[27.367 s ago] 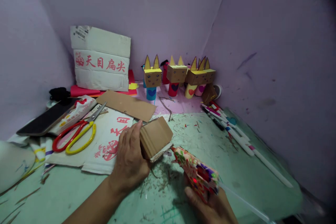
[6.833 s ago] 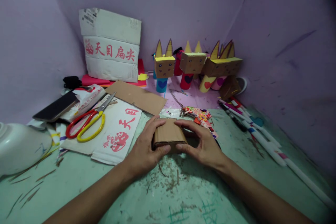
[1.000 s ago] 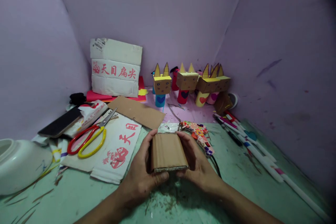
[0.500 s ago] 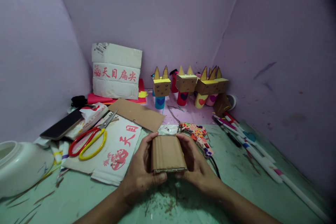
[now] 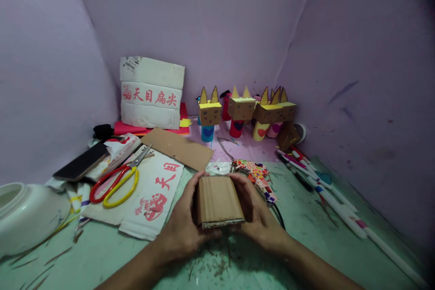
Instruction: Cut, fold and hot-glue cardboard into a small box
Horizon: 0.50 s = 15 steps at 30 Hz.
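A small brown cardboard box (image 5: 220,200) is held just above the green tabletop, its ridged top face toward me and a rough cut edge along the near side. My left hand (image 5: 186,217) grips its left side, fingers at the far corner and thumb beneath the near edge. On the right side my right hand (image 5: 255,210) wraps it in the same way, with the thumb low at the front. The underside of the box is hidden. Scissors (image 5: 131,176) with one red and one yellow handle lie to the left on a printed white cardboard piece (image 5: 163,190).
Cardboard-headed figures (image 5: 242,111) with pointed ears stand at the back. A white jar (image 5: 30,217) and a dark phone-like slab (image 5: 81,161) are on the left. White sticks (image 5: 333,201) and a pen (image 5: 295,172) lie right. A patterned cloth-like item (image 5: 254,173) sits behind my right hand.
The box has tilted slightly, with its near edge shifted a little to the right and down. My left thumb has slid further under it. Both hands keep hold.
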Each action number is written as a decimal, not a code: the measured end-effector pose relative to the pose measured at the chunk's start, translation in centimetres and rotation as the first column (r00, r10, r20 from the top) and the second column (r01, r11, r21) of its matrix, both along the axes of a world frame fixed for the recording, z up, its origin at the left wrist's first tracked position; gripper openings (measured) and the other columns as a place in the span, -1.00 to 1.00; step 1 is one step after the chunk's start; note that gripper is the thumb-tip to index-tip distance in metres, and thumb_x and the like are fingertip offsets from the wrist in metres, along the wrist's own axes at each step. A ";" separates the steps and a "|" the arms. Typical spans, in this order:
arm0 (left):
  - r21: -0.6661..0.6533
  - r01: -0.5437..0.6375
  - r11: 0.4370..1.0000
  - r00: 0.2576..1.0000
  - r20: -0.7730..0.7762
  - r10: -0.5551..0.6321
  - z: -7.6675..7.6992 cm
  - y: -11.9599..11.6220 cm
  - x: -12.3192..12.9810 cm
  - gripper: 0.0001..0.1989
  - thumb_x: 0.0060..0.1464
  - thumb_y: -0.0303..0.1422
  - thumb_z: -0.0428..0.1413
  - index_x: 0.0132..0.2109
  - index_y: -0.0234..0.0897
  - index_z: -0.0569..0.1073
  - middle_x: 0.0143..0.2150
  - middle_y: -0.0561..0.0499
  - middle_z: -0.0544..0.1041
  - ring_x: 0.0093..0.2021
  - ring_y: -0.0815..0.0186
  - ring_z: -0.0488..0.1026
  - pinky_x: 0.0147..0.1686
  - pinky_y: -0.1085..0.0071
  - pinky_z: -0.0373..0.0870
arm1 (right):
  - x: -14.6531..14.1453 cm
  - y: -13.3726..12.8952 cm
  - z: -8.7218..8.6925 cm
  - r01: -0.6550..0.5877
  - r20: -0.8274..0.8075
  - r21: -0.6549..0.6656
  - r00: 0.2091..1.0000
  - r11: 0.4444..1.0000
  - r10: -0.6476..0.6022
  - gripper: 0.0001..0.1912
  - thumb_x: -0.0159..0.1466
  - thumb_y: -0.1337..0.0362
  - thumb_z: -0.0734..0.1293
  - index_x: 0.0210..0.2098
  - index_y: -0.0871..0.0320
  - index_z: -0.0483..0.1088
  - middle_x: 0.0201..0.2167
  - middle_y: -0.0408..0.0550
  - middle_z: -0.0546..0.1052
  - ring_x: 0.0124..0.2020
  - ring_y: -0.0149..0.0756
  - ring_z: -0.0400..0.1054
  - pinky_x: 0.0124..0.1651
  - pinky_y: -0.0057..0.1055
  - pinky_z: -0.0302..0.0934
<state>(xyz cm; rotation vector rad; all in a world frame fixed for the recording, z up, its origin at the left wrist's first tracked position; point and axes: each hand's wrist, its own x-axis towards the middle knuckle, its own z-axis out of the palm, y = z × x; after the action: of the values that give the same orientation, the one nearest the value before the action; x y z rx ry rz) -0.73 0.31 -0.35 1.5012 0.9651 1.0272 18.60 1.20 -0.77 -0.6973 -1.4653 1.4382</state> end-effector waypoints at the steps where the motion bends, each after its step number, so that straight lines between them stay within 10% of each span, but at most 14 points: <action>1: 0.015 -0.004 1.000 1.000 -0.003 0.004 0.0 0.0 0.0 0.00 -0.28 -0.21 0.38 0.25 -0.15 0.02 0.26 -0.20 0.20 0.22 -0.06 0.22 0.17 0.10 0.19 | 0.0 0.0 -0.1 0.003 0.015 0.014 1.000 1.000 -0.003 -0.23 0.02 0.06 0.51 0.11 -0.03 0.12 0.17 0.07 0.25 0.21 -0.02 0.15 0.15 -0.17 0.14; 10: 0.049 -0.077 0.996 0.996 -0.051 0.079 0.1 0.1 0.2 -0.08 -0.28 -0.33 0.36 0.19 -0.15 0.04 0.16 -0.17 0.28 0.13 -0.02 0.30 0.09 0.11 0.27 | 2.2 0.1 1.2 0.021 0.392 0.247 0.912 0.969 -0.119 0.05 -0.07 0.06 0.55 0.29 -0.03 -0.01 0.31 0.09 0.13 0.32 0.12 -0.02 0.28 0.05 -0.07; 13: 0.047 -0.113 0.992 0.992 -0.052 0.116 0.4 0.3 0.2 -0.06 -0.30 -0.33 0.37 0.19 -0.16 0.04 0.15 -0.19 0.28 0.11 -0.03 0.32 0.09 0.06 0.27 | 4.8 0.5 2.6 0.173 0.514 0.401 0.770 0.900 -0.377 -0.15 -0.04 -0.07 0.49 0.18 0.01 0.23 0.22 0.10 0.29 0.26 0.17 0.08 0.23 0.09 -0.01; 15: 0.048 -0.124 0.991 0.990 -0.059 0.126 0.5 0.4 0.2 -0.07 -0.27 -0.30 0.38 0.19 -0.13 0.03 0.14 -0.18 0.29 0.09 -0.02 0.33 0.08 0.03 0.28 | 6.3 0.8 3.2 0.392 0.617 0.429 0.530 0.814 -0.581 -0.50 0.09 -0.14 0.34 -0.14 0.09 0.45 -0.07 0.14 0.51 -0.02 0.14 0.38 -0.05 0.01 0.25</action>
<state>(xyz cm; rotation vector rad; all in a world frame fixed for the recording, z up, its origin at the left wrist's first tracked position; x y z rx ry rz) -0.56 0.69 0.13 1.5324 1.0980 1.1031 24.92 2.03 2.40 -1.5141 -1.7788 0.4957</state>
